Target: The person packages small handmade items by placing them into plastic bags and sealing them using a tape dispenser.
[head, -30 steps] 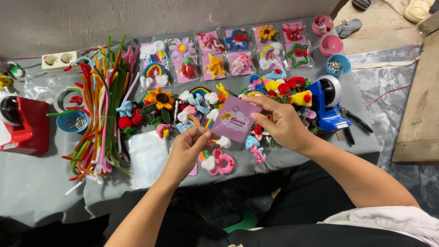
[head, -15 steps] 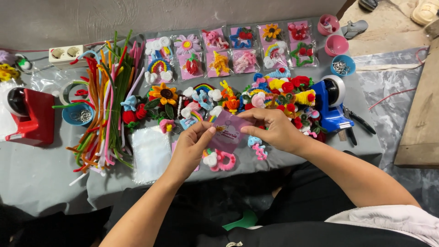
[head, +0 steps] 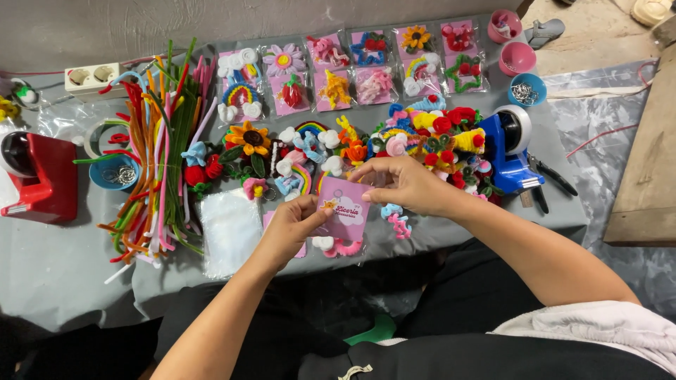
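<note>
Both of my hands hold a small pink backing card above the front of the grey table. My left hand pinches its lower left edge. My right hand grips its upper right corner. Under the card lies a pink and white pipe-cleaner charm. A pile of colourful pipe-cleaner figures sits just behind my right hand, and a sunflower charm lies to the left.
A bundle of loose pipe cleaners lies at the left beside a stack of clear bags. A red dispenser, a blue tape dispenser, pliers, small cups and packed charms on pink cards surround the work spot.
The card has tilted and come lower, closer to me. My left hand shifted from under the card to pinching its left edge. The view drifted slightly.
</note>
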